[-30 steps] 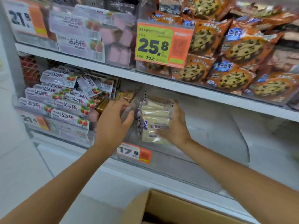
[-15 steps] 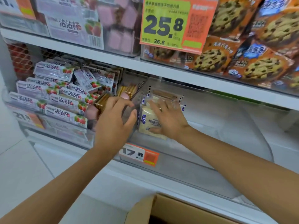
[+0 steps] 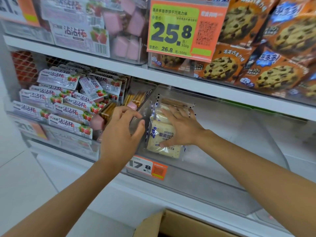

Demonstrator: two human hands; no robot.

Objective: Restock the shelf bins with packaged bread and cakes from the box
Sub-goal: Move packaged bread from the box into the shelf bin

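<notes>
— What's at the far left?

— Strawberry packets (image 3: 68, 120), heaped in their own bin. They aren't the job. Next along is the left grip (image 3: 123, 134), with the fingers curled over the top of the clear bin's (image 3: 213, 178) side wall and the thumb on its inner face. It holds that wall and no packet.

— And the bread?

— Just right of that wall. The bread packet (image 3: 160, 134) stands at the left end of the clear bin, above the price tag (image 3: 147, 167), and leans back on more of its kind behind it.

— Which way does it lie?

— Its long axis runs from the bin's front up and back toward the rear of the shelf. The printed face is turned out to us, one sealed edge is low at the front, and the other is high at the back.

— The other hand?

— The right grip (image 3: 183, 129) is wide. The palm and spread fingers (image 3: 172, 112) lie flat on the printed face, pressing it without closing round it. That arm comes in from the right, so the packet sits under it and to its left, between the two hands.

— Which is nearer?

— The right, since it touches the packet. The left is beside it, with the wall between.

— What does the next move turn on?

— I'd guess pushing leftward and back, along that lean, so the stack settles against the wall. After that, a reach down to the cardboard box (image 3: 153, 224) at the bottom edge. I can't see what's inside it.
</notes>
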